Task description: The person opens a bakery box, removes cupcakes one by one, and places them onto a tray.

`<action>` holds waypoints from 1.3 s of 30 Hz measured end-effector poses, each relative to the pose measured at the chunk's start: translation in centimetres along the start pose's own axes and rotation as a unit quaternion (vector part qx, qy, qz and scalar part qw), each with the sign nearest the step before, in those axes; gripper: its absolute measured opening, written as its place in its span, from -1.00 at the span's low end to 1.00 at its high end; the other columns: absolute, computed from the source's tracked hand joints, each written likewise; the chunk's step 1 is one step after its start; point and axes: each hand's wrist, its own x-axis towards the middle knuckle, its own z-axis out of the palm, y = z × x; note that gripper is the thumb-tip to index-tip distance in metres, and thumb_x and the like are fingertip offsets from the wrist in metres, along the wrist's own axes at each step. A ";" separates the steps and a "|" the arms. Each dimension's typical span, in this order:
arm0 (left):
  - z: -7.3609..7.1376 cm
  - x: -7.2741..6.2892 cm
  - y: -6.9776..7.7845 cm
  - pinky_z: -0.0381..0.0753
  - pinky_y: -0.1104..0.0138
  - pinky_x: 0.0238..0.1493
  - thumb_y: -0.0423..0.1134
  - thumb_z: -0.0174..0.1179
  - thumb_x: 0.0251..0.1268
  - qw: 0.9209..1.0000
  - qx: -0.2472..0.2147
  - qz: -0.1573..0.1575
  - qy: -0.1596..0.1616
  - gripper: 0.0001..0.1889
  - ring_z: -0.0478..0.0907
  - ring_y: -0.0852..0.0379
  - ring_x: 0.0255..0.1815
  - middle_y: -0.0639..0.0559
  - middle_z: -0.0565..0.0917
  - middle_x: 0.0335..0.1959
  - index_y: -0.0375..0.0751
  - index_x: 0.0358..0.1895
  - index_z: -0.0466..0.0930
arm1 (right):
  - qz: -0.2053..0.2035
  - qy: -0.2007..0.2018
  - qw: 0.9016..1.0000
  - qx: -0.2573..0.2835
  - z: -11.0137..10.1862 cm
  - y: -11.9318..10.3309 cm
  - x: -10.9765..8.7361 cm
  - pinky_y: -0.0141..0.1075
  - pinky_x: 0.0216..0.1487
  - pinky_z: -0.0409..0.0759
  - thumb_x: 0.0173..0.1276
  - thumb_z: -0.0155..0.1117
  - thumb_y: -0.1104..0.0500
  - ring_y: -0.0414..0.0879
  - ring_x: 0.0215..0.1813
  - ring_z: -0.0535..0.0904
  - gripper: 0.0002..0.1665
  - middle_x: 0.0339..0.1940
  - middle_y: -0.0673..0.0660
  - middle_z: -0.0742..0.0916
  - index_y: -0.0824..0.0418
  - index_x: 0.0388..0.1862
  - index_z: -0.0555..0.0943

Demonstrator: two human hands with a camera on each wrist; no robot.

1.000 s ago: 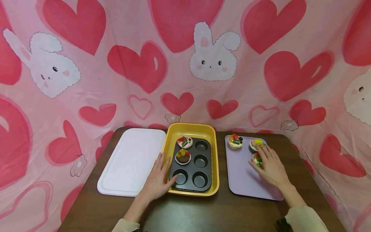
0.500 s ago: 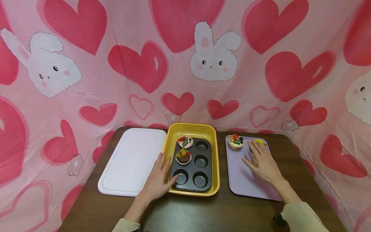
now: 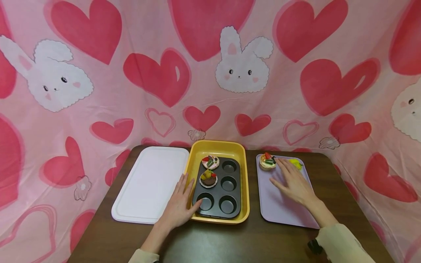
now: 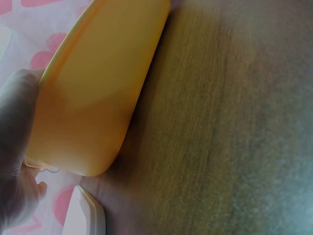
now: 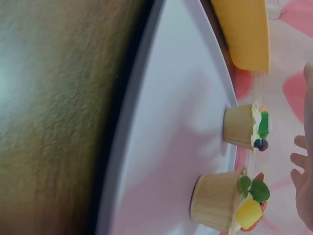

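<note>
My left hand [image 3: 179,204] rests on the near left corner of a yellow tray [image 3: 243,204], fingers spread along its rim. Inside the tray is a dark muffin pan [image 3: 217,195]. A pink-topped cupcake [image 3: 210,163] and a chocolate cupcake with fruit [image 3: 208,179] fill the left column's two far cups. Over the lilac tray [image 3: 271,204] my right hand [image 3: 294,182] hovers with straight, spread fingers, holding nothing. Its fingertips are near a strawberry-topped cupcake [image 3: 267,162]. A yellow-topped cupcake [image 3: 296,163] shows partly behind the hand. A leaf-topped cupcake [image 5: 217,201] is hidden from the head view.
A white cutting board [image 3: 151,182] lies left of the yellow tray. The brown table [image 3: 210,243] runs along the front, and a pink heart-and-rabbit cloth [image 3: 197,84] hangs close behind it. Several pan cups, such as the near right cup [image 3: 227,204], hold nothing.
My right hand has shifted left across the lilac tray, from over the yellow-topped and leaf-topped cupcakes toward the strawberry-topped one. My left hand stays at the yellow tray's rim.
</note>
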 end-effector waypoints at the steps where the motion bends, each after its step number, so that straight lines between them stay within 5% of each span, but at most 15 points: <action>1: 0.0 0.0 0.0 0.25 -0.31 0.73 0.21 0.31 0.46 1.000 0.001 0.003 0.003 -0.05 -0.13 -0.24 0.90 -0.11 -0.09 0.90 -0.11 0.77 0.20 | -0.001 -0.002 1.000 0.005 0.0 -0.1 0.2 0.46 0.57 0.37 0.44 0.53 -0.08 0.47 0.65 0.36 0.02 0.65 0.39 0.50 0.25 0.73 0.33; 16: 0.1 0.0 0.0 0.24 -0.30 0.74 0.20 0.33 0.47 1.000 -0.003 0.000 0.005 -0.06 -0.14 -0.22 0.91 -0.10 -0.10 0.90 -0.11 0.77 0.21 | -0.016 -0.004 0.999 0.045 0.6 -1.1 1.2 0.55 0.65 0.19 0.38 0.58 0.00 0.41 0.67 0.37 0.04 0.67 0.38 0.48 0.27 0.72 0.34; 25: 0.1 0.1 0.0 0.25 -0.30 0.74 0.19 0.32 0.47 1.000 0.000 0.000 0.004 -0.07 -0.13 -0.23 0.91 -0.13 -0.08 0.89 -0.12 0.77 0.22 | -0.017 -0.023 0.998 0.052 0.6 -2.9 2.2 0.51 0.56 0.38 0.43 0.54 -0.05 0.43 0.70 0.33 0.01 0.72 0.35 0.43 0.23 0.73 0.34; 32: 0.2 0.0 0.0 0.25 -0.31 0.73 0.19 0.32 0.47 1.000 -0.002 0.001 0.006 -0.07 -0.12 -0.24 0.91 -0.13 -0.07 0.89 -0.13 0.76 0.22 | -0.047 -0.009 0.997 0.060 1.2 -3.9 2.9 0.45 0.54 0.46 0.37 0.60 0.14 0.44 0.58 0.50 -0.03 0.61 0.38 0.55 0.26 0.69 0.39; 39: 0.0 0.0 0.0 0.25 -0.29 0.74 0.27 0.26 0.46 1.000 0.012 0.002 0.000 -0.04 -0.12 -0.23 0.90 -0.13 -0.08 0.90 -0.11 0.78 0.20 | -0.056 -0.019 0.996 0.068 1.7 -5.1 3.7 0.39 0.50 0.54 0.38 0.61 0.12 0.39 0.56 0.56 -0.04 0.57 0.35 0.60 0.17 0.69 0.40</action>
